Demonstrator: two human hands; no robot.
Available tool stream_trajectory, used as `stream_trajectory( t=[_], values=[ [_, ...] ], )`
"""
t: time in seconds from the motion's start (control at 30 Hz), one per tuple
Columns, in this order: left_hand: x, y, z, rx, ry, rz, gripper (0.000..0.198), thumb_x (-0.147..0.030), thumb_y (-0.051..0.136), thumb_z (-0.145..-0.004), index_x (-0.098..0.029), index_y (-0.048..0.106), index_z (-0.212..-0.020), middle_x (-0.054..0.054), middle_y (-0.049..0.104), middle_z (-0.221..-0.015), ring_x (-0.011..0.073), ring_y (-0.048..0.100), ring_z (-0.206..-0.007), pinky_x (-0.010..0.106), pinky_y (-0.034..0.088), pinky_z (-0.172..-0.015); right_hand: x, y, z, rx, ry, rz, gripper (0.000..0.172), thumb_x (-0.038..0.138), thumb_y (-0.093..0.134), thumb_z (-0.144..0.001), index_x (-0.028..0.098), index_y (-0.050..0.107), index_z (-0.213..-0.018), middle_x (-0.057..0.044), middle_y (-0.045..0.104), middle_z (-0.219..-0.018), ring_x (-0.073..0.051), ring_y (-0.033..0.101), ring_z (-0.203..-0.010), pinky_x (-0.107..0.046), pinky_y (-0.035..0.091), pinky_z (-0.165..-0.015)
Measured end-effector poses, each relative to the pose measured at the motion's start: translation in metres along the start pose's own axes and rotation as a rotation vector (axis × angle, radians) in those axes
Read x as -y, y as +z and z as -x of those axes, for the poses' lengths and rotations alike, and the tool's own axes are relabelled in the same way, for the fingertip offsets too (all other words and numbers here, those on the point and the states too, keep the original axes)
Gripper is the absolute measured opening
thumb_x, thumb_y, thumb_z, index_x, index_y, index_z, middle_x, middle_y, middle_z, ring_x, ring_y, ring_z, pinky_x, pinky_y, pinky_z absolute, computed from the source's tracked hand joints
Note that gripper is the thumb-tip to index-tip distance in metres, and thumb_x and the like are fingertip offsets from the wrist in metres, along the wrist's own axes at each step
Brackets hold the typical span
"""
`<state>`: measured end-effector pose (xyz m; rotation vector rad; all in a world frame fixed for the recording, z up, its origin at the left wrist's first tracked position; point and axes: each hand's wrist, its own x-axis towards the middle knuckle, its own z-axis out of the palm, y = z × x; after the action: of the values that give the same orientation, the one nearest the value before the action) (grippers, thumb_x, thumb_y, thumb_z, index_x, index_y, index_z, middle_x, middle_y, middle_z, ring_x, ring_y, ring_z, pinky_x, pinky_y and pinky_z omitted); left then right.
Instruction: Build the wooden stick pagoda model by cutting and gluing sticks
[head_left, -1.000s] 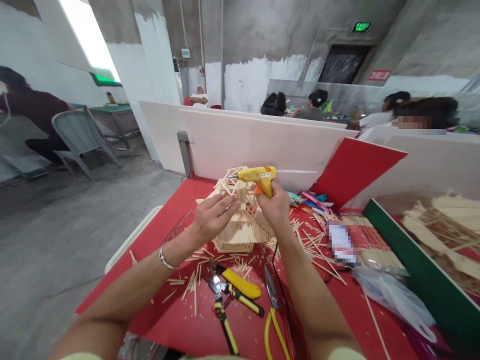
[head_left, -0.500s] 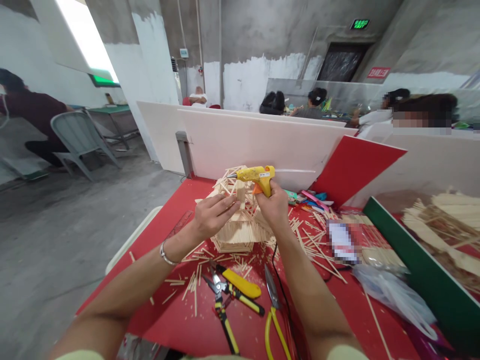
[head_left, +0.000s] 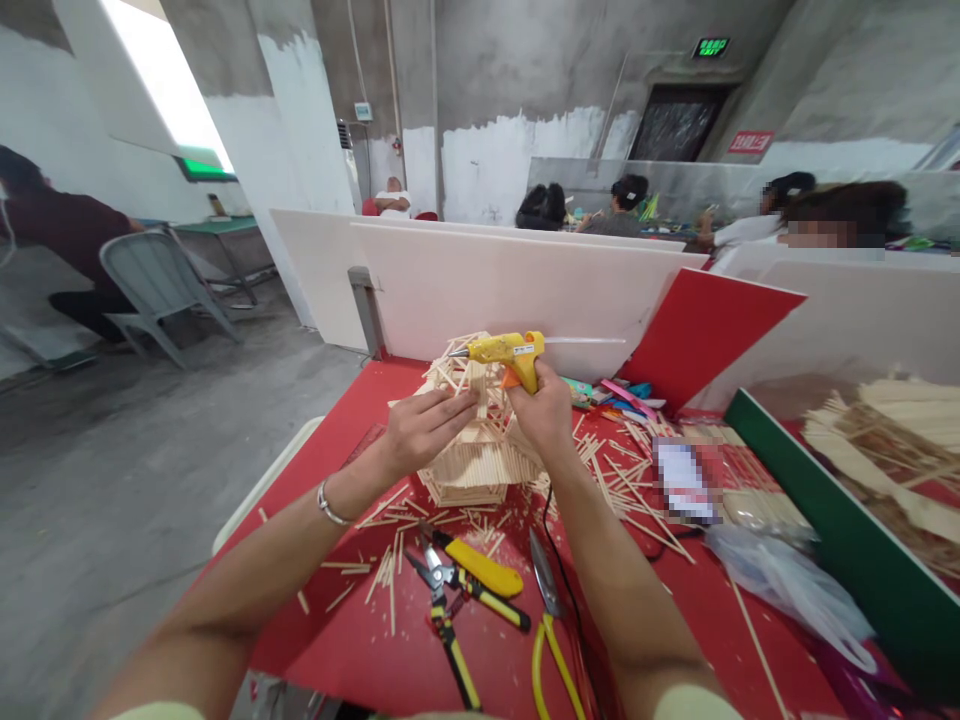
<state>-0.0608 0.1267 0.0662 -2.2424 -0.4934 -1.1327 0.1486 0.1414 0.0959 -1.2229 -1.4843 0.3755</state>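
A yellow hot glue gun (head_left: 506, 348) with an orange trigger is in my right hand (head_left: 546, 408), its nozzle pointing left and a clear glue stick jutting from its back. Below and behind it stands a model building made of thin wooden sticks (head_left: 472, 468), with a slatted roof and an open frame on top. My left hand (head_left: 427, 428) reaches to the upper part of this model, fingers pressed together at the fingertips. What they pinch is too small to make out. A black cord (head_left: 559, 540) hangs from beneath my right hand.
On the red table (head_left: 337, 640) lie pliers with black-yellow handles (head_left: 450, 640), a yellow utility knife (head_left: 480, 565) and yellow-handled shears (head_left: 551, 600). Loose sticks (head_left: 622, 490) are scattered around. A plastic bag (head_left: 787, 580) and a green board (head_left: 832, 540) lie right; white panels (head_left: 487, 280) stand behind.
My hands hold nearly the same pose at the model. The glue gun stays level above it. The whole view has shifted slightly.
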Motion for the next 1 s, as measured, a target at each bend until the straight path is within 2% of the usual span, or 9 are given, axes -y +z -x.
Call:
stream_trajectory(
  t=[0.3,0.57,0.73,0.87,1.0],
  values=[
    [0.002,0.004,0.005,-0.002,-0.002,-0.009,0.032,-0.013,0.06,-0.09,-0.021,0.064,-0.121,0.011,0.07,-0.123,0.0192,0.071,-0.095,0.034,0.059,-0.077,0.0,0.0,0.001,0.005,-0.006,-0.016,0.016,0.033,0.06,-0.076,0.019,0.063,-0.083,0.003,0.058,-0.067,-0.011,0.043,-0.058,-0.025,0.035,-0.059],
    [0.001,0.004,0.004,-0.005,-0.005,-0.018,0.037,-0.009,0.068,-0.084,-0.018,0.064,-0.119,0.01,0.07,-0.122,0.0185,0.071,-0.092,0.032,0.059,-0.075,-0.001,0.0,0.001,0.005,-0.01,-0.001,0.016,0.033,0.058,-0.076,0.018,0.062,-0.082,0.003,0.057,-0.065,-0.011,0.043,-0.058,-0.025,0.033,-0.057],
    [0.001,0.004,0.004,-0.008,-0.014,0.01,0.036,-0.01,0.066,-0.085,-0.019,0.063,-0.121,0.011,0.07,-0.122,0.019,0.071,-0.094,0.033,0.059,-0.076,0.0,0.0,0.002,0.005,-0.008,0.0,0.017,0.034,0.058,-0.075,0.019,0.062,-0.081,0.003,0.057,-0.065,-0.011,0.044,-0.058,-0.025,0.034,-0.057],
    [0.003,0.006,0.004,-0.015,-0.012,0.012,0.034,-0.012,0.061,-0.089,-0.02,0.062,-0.122,0.011,0.071,-0.119,0.0191,0.071,-0.094,0.033,0.059,-0.075,0.006,-0.001,0.002,0.024,0.0,0.029,0.024,0.039,0.062,-0.074,0.019,0.064,-0.087,0.002,0.061,-0.068,-0.013,0.048,-0.059,-0.026,0.036,-0.057],
    [0.003,0.006,0.003,-0.04,-0.003,-0.017,0.032,-0.012,0.062,-0.088,-0.02,0.063,-0.12,0.01,0.073,-0.115,0.0168,0.071,-0.081,0.03,0.057,-0.066,0.017,-0.001,-0.001,-0.001,-0.011,0.13,0.038,0.049,0.067,-0.072,0.022,0.065,-0.098,-0.001,0.066,-0.076,-0.016,0.055,-0.064,-0.028,0.04,-0.059]
  ],
)
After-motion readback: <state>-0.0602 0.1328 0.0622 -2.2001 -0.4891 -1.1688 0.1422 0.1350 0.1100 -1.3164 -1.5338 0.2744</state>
